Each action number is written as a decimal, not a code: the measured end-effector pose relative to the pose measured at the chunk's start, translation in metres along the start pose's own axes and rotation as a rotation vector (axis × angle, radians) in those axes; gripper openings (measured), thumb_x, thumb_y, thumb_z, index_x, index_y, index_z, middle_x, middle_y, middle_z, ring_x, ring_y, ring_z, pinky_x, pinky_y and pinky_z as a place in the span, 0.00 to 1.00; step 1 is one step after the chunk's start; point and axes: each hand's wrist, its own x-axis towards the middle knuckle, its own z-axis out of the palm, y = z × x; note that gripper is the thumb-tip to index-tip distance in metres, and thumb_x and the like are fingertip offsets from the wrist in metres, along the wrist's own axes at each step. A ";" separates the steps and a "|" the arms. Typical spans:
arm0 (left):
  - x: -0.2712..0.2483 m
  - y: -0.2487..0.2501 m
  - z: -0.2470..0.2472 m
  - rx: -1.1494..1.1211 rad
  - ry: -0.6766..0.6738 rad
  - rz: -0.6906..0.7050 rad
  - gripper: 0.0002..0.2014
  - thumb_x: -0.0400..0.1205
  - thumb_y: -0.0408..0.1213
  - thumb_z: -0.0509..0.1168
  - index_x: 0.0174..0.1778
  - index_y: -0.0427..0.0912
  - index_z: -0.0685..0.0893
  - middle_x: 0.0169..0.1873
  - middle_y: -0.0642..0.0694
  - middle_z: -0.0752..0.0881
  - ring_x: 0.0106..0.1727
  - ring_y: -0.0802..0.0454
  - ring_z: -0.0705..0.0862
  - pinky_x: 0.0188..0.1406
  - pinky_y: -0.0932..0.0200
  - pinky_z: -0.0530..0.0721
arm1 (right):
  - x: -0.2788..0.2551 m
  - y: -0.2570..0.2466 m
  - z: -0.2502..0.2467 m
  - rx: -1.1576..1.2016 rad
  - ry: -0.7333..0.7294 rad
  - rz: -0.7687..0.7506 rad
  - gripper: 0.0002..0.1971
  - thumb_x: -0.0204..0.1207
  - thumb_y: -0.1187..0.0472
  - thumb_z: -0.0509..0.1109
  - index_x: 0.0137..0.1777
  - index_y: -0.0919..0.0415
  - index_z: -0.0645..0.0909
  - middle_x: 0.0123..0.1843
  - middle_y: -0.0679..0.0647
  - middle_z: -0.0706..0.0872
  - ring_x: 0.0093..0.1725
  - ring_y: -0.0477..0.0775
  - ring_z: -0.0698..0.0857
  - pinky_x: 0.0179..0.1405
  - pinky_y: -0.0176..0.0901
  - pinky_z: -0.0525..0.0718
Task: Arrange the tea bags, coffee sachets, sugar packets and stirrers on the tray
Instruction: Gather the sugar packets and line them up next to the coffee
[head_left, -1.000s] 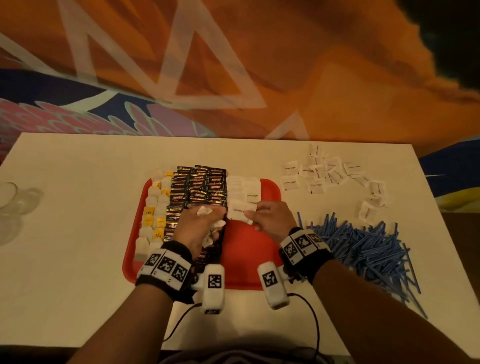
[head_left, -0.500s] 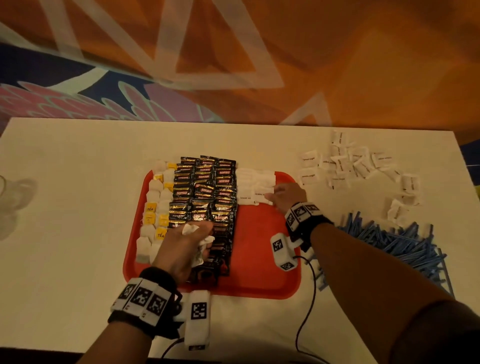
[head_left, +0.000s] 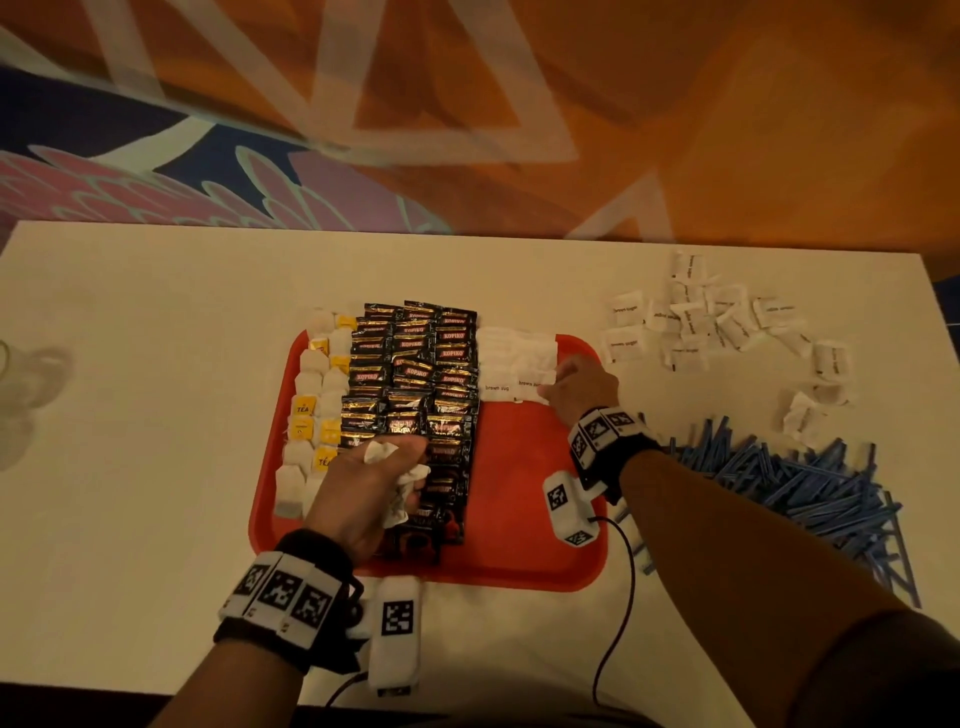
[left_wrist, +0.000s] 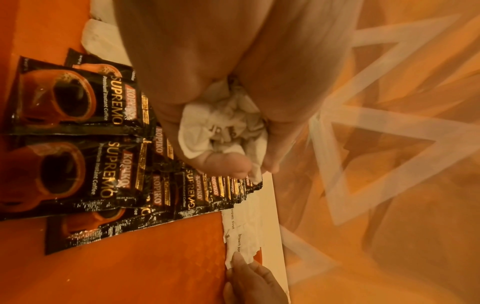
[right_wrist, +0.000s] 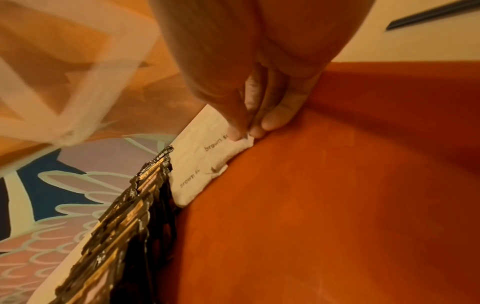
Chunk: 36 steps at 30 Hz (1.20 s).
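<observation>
A red tray (head_left: 519, 525) holds tea bags (head_left: 311, 400) in its left columns, black coffee sachets (head_left: 415, 374) in the middle and a row of white sugar packets (head_left: 511, 364) at the far right. My left hand (head_left: 410, 467) hovers over the near sachets and grips a crumpled bunch of sugar packets (left_wrist: 226, 123). My right hand (head_left: 563, 382) pinches the corner of the nearest laid sugar packet (right_wrist: 226, 152) on the tray. Blue stirrers (head_left: 800, 478) lie heaped on the table to the right.
Loose sugar packets (head_left: 696, 322) are scattered on the white table (head_left: 156, 467) beyond the stirrers, at the far right. A clear glass (head_left: 10, 374) stands at the left edge. The tray's near right floor is bare red. A cable (head_left: 618, 613) trails from my right wrist.
My right hand carried a sugar packet from the tray's middle to the far row and set it down there. My left hand drew back slightly, still gripping its bunch.
</observation>
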 end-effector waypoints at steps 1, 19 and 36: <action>0.000 0.000 -0.001 -0.001 -0.003 0.000 0.07 0.82 0.34 0.70 0.53 0.36 0.87 0.32 0.42 0.85 0.27 0.52 0.80 0.20 0.61 0.79 | -0.001 0.000 0.000 0.022 0.028 -0.011 0.13 0.71 0.59 0.80 0.44 0.54 0.76 0.46 0.53 0.85 0.35 0.44 0.77 0.27 0.30 0.67; -0.024 0.019 0.024 0.109 -0.244 -0.023 0.08 0.82 0.26 0.69 0.55 0.38 0.81 0.29 0.44 0.83 0.26 0.52 0.79 0.14 0.67 0.67 | -0.096 -0.067 -0.034 0.176 -0.431 -0.541 0.06 0.70 0.52 0.80 0.45 0.49 0.89 0.42 0.43 0.90 0.45 0.39 0.87 0.49 0.38 0.85; -0.064 0.057 0.056 0.241 -0.279 0.265 0.20 0.73 0.50 0.74 0.56 0.41 0.90 0.41 0.47 0.89 0.28 0.55 0.80 0.21 0.63 0.72 | -0.144 -0.072 -0.115 0.206 -0.317 -0.506 0.07 0.72 0.58 0.80 0.42 0.50 0.83 0.35 0.45 0.87 0.33 0.49 0.85 0.39 0.48 0.86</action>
